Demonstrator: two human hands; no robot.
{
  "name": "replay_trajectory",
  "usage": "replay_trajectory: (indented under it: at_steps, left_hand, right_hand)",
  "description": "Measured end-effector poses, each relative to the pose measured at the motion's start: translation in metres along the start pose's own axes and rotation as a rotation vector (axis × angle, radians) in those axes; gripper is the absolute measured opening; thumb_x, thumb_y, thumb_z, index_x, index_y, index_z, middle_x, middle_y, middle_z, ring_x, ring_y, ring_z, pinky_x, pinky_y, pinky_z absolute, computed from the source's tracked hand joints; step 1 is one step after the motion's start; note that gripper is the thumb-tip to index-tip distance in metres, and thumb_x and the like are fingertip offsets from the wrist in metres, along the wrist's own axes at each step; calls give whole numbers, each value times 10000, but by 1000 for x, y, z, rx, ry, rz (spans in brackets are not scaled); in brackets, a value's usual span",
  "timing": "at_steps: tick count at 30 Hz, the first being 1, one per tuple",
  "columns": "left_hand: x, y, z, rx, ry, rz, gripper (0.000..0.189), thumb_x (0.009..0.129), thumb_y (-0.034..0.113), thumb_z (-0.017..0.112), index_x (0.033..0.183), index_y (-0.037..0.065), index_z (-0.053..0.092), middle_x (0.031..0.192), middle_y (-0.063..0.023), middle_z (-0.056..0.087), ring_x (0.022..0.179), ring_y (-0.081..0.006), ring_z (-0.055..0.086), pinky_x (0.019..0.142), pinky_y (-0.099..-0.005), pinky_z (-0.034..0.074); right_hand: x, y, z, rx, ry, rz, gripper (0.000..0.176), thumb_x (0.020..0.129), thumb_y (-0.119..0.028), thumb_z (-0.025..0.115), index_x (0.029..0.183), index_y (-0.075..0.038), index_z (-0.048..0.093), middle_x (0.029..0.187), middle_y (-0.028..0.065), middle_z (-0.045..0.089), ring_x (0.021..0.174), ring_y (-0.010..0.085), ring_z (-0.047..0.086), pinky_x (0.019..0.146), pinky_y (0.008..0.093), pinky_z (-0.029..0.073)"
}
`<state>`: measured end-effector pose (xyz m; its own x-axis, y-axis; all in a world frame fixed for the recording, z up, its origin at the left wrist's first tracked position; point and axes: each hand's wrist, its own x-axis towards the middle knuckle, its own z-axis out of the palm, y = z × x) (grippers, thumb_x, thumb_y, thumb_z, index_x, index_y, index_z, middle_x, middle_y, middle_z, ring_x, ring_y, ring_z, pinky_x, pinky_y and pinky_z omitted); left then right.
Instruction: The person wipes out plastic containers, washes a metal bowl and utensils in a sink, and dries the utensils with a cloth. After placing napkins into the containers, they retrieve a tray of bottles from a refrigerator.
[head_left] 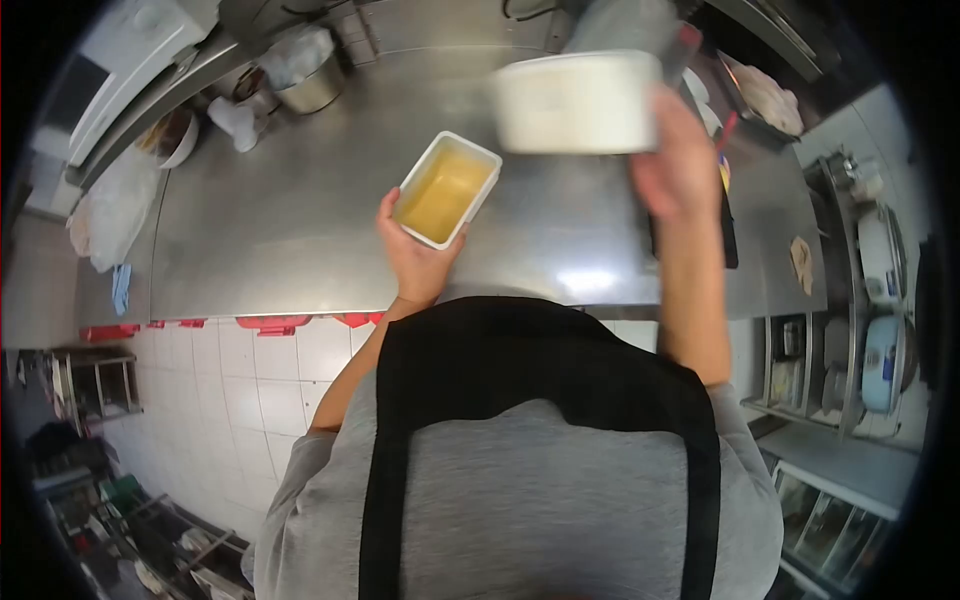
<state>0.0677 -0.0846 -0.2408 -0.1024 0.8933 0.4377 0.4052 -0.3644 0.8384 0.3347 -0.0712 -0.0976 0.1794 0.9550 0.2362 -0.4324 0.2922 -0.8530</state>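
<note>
My left hand holds a white rectangular tub from its near end, over the steel counter. The tub is tilted, and its inside looks yellowish. Raised above the counter on the right, my right hand grips the right side of a larger white container. Motion blurs both that container and the hand, and what the container holds is hidden. A gap separates the two containers.
A steel pot with a plastic bag and a white bottle stand at the back left. Farther left are a bowl and a clear bag. Partly behind my right forearm lies a black object; a tan cloth lies farther right.
</note>
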Motion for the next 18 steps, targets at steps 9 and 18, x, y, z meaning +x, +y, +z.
replay_trajectory:
  at_steps: [9, 18]
  left_hand:
    - [0, -24, -6, -245, 65, 0, 1235, 533, 243, 864, 1416, 0, 35, 1392, -227, 225, 1290, -336, 274, 1060, -401, 257]
    - [10, -35, 3, -14, 54, -129, 1177, 533, 203, 846, 1402, -41, 90, 1364, -223, 260, 1269, -312, 306, 1044, -395, 272]
  right_hand:
    - [5, 72, -64, -494, 48, 142, 263, 892, -183, 568, 1104, -28, 562, 963, 88, 647, 887, 182, 618, 791, 311, 485]
    - [161, 140, -72, -1583, -484, -206, 290, 827, -118, 570, 1116, -140, 580, 985, 154, 630, 900, 366, 580, 776, 420, 466]
